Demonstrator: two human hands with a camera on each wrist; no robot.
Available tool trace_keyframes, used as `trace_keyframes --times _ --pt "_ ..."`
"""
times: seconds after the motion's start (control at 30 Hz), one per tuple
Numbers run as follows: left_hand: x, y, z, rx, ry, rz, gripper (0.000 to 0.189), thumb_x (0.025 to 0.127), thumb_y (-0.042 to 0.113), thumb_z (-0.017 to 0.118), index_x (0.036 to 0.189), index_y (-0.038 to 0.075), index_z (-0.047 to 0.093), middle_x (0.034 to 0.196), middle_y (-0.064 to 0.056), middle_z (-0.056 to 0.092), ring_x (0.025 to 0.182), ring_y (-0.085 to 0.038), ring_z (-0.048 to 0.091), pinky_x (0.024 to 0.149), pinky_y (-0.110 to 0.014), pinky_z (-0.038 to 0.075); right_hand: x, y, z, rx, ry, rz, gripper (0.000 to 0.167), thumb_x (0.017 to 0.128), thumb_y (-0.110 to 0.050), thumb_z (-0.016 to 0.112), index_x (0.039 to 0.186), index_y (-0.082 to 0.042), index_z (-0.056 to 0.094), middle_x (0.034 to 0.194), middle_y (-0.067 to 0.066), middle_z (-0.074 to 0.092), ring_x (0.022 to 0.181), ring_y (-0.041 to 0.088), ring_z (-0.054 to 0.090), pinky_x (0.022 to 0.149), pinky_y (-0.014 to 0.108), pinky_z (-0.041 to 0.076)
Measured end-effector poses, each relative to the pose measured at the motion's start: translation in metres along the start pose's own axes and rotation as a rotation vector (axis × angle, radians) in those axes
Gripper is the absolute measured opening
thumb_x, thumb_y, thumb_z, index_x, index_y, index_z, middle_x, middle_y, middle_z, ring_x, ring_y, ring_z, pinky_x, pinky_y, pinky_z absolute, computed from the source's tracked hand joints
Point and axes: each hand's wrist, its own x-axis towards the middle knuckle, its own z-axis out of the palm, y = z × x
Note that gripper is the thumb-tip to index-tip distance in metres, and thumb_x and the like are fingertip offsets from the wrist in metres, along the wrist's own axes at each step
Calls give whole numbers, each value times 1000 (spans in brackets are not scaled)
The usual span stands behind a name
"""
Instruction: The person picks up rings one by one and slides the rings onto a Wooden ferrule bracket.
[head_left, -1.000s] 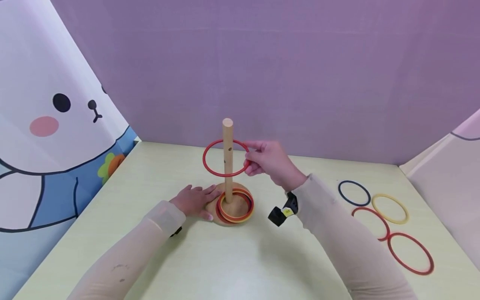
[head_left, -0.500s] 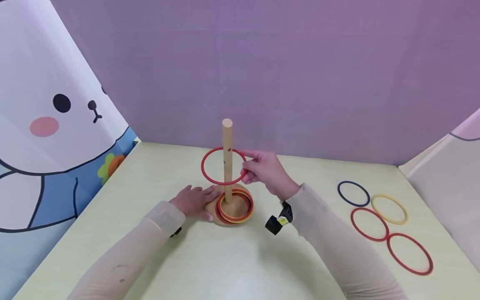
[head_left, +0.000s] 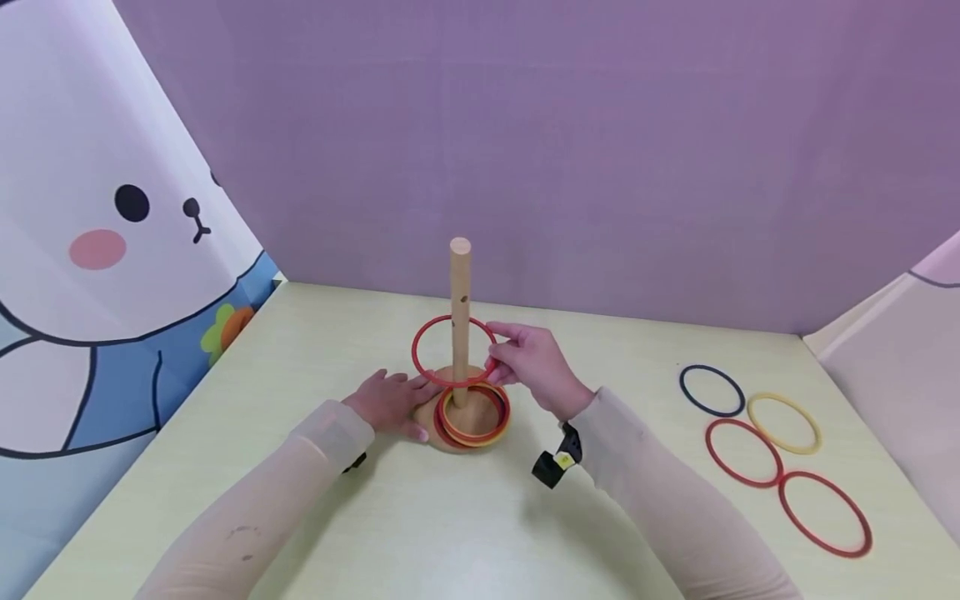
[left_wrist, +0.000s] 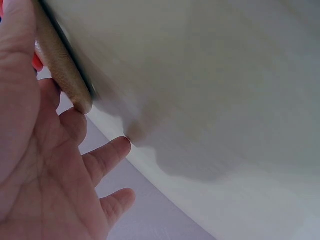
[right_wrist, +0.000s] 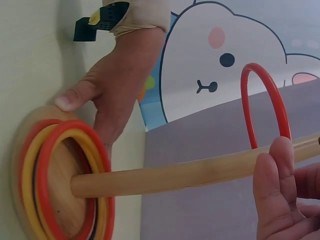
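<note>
In the head view my right hand [head_left: 534, 367] pinches a red ring [head_left: 414, 348] by its right side. That ring encircles an upright wooden post [head_left: 461, 279], low down and above the stack. Several red, yellow and dark rings [head_left: 507, 414] lie stacked around the post's foot on the round wooden base [head_left: 474, 410]. My left hand [head_left: 386, 402] holds the base at its left edge, thumb in front and fingers behind. The left wrist view shows the base's rim [left_wrist: 62, 70] between thumb and fingers. From the right wrist, the held ring [right_wrist: 278, 96] appears around the post.
On the table's right side lie a blue ring [head_left: 711, 367], a yellow ring [head_left: 774, 395] and two red rings, one nearer [head_left: 870, 533] and one farther [head_left: 708, 442]. A purple wall covering [head_left: 525, 150] stands behind the table; a cartoon-printed cloth [head_left: 97, 167] is at left.
My right hand has lowered the red ring along the post toward the stacked rings. The left hand has stayed on the base.
</note>
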Motion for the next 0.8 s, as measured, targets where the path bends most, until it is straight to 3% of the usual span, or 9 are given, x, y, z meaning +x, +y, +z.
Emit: trace_keyframes --times 0.4,0.8 --pt "-2 0 -1 12 4 2 84 81 53 69 151 23 33 156 -2 28 134 -37 36 108 -59 25 2 23 1 -7 -15 28 42 94 3 52 135 7 48 72 9 64 50 10 59 59 26 56" --pt "-2 0 -1 83 4 24 87 83 57 65 152 19 29 155 -5 29 133 -37 38 106 -60 28 2 47 4 -22 -3 59 41 94 1 52 135 5 51 90 26 66 52 9 59 62 27 57"
